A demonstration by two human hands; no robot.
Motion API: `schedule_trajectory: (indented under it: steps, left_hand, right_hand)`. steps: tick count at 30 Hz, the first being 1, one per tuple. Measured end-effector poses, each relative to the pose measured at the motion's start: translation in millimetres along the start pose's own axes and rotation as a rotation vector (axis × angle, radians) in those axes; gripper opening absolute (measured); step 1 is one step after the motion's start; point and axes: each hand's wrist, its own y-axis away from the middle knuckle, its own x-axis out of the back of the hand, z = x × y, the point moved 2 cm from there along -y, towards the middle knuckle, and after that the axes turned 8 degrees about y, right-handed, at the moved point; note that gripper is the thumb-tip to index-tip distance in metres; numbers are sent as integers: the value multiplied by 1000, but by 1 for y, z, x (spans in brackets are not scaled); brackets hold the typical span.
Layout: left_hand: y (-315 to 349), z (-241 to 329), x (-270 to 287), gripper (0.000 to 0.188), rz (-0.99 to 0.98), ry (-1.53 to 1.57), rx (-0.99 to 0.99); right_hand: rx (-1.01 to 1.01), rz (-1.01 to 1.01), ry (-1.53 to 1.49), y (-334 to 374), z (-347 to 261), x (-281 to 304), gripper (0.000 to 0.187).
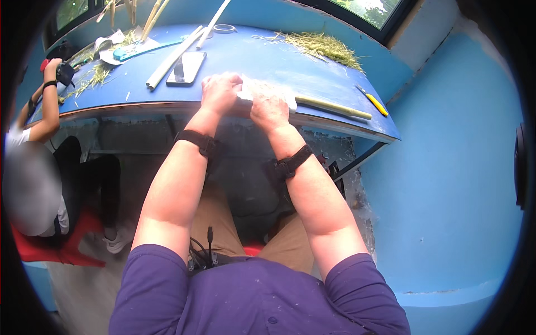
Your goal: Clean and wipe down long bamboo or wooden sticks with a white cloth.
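Both my hands are close together over the near edge of the blue table [128,92]. My right hand [269,105] is closed round a white cloth or soft paper [291,101], which is wrapped about a pale green bamboo stick [335,107]. From that hand the stick runs out rightward along the table's front edge. Just left of it, my left hand [220,92] makes a closed grip; whatever lies inside its fingers is hidden. A bit of the white material shows between the two hands.
A phone [187,68] and a pale pole [173,58] lie left of my hands. At right is a yellow utility knife [377,104]; behind are green shavings [326,47] and a tape roll [224,28]. A teal-handled tool [148,49] lies near a seated co-worker's hand [51,70].
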Motion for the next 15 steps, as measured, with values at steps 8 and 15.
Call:
schedule_trajectory:
  steps: [8,15]
  left_hand:
    - [1,5,9,13,-6,18,-30]
    - [0,10,16,14,-65,21,-2]
  right_hand:
    - [-152,-251,171,23,61,26,29]
    - [-198,-70,324,70,207,41,32]
